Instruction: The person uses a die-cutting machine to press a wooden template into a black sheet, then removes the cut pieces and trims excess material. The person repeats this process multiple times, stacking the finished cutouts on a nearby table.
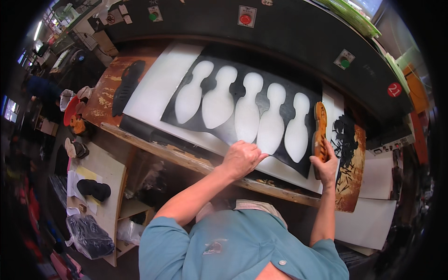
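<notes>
A black sheet (305, 166) with several sole-shaped openings lies on a white board (150, 91), which shows through them. My left hand (243, 158) is closed at the sheet's near edge, below the middle openings, with its fingertips pinching that edge. In my right hand (328, 164) is an orange-brown, sole-shaped cutting die (320, 133), gripped by its near side. The die stands beside the sheet's right end, over the white board. My right thumb and fingers wrap its side; its underside is hidden.
Dark scraps (344, 140) lie on the worn brown table at right, and a black sole-shaped piece (127, 88) at left. Behind the board rises a dark machine front with a red button (245, 19). A side shelf (109, 186) at left holds a black piece (94, 190).
</notes>
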`<state>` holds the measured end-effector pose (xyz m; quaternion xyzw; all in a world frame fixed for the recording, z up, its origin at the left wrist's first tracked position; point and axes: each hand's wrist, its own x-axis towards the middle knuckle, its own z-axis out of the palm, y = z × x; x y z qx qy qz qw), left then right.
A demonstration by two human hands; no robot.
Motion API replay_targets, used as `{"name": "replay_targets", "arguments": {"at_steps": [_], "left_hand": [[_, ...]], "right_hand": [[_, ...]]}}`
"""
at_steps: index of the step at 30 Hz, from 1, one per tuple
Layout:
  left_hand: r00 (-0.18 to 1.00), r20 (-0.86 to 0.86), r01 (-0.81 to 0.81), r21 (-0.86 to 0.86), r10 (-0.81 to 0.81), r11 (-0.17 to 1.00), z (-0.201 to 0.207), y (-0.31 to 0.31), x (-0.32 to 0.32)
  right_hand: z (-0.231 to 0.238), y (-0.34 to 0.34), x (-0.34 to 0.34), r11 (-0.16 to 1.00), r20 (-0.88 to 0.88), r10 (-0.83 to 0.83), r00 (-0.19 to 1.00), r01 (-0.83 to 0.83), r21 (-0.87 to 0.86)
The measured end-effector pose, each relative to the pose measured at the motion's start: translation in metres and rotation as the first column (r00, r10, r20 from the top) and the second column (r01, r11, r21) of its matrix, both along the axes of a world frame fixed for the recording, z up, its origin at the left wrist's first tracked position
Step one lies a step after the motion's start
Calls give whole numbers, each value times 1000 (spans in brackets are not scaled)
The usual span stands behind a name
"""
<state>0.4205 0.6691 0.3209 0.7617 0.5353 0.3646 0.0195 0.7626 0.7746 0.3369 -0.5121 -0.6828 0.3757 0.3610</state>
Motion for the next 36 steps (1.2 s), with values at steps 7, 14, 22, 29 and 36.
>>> {"name": "replay_targets", "arguments": {"at_steps": [7, 14, 22, 29, 36], "left_hand": [[996, -28, 67, -335, -81, 940, 17, -125, 26], [990, 77, 137, -651, -114, 746, -12, -168, 41], [999, -31, -46, -764, 36, 644, -57, -150, -3], [925, 369, 141, -552, 88, 822, 32, -121, -105], [943, -123, -317, -48, 309, 947, -21, 4, -252]], "right_hand": [[34, -32, 10, 996, -443, 33, 896, -65, -58], [33, -33, -44, 981, -426, 68, 902, -138, -135], [-15, -64, -101, 918, 460, -39, 887, -150, 367], [-14, -88, -105, 936, 483, -46, 874, -132, 327], [24, -93, -151, 992, -133, -59, 989, 44, -115]]}}
